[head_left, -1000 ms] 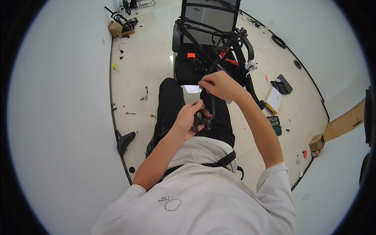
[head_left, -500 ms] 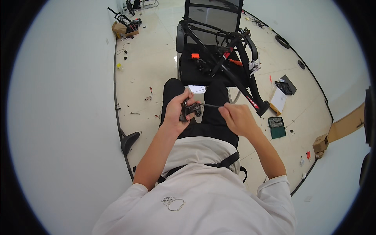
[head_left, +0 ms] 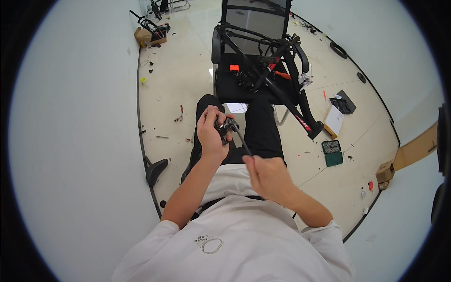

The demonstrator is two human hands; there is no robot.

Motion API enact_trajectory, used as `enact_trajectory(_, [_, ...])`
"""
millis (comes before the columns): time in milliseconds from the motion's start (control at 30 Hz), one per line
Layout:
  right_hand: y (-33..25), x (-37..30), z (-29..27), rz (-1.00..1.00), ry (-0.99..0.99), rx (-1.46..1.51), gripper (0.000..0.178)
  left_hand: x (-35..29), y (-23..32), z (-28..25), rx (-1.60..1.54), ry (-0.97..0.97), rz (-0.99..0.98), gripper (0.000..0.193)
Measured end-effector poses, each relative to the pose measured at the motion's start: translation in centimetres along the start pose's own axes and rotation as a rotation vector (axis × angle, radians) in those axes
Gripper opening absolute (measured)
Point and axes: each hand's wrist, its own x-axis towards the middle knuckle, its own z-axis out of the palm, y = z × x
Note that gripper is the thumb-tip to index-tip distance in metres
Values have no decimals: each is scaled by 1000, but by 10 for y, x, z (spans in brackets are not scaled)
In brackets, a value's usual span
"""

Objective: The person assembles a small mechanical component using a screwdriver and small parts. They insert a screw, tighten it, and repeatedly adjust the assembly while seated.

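Above my lap, my left hand (head_left: 211, 134) is closed around a small dark metal bicycle part (head_left: 230, 126). It looks like a derailleur or brake caliper, but the fingers cover much of it. My right hand (head_left: 270, 176) grips the near end of a thin dark rod-shaped tool (head_left: 244, 144), perhaps a hex key. The tool's far end meets the part, and its shaft slants down toward my belly. What kind of handle it has is hidden in the fist.
Ahead stands a black office chair (head_left: 256, 21) carrying a black bicycle frame (head_left: 239, 49), an orange block (head_left: 234, 68) and an orange-handled tool (head_left: 282, 74). On the floor lie a saddle (head_left: 156, 172) at left and an open green case (head_left: 333, 159) at right, with scattered small parts.
My right hand has swung toward my body and slightly left, turning the tool from nearly level to steeply slanted. The left hand has rotated a little with the part still in it.
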Motion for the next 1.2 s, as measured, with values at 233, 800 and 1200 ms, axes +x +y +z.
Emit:
enact_trajectory(233, [-28,25,-27,-426,71,-243,37,-6,24,11,20,-265,-229,26])
enact_trajectory(800, [-50,117,19,-476,-501,-188,39,-7,0,1,635,-227,-281,23])
enact_trajectory(1200, [85,188,33,-288,-169,-186,36,-2,-4,-1,360,-240,-312,25])
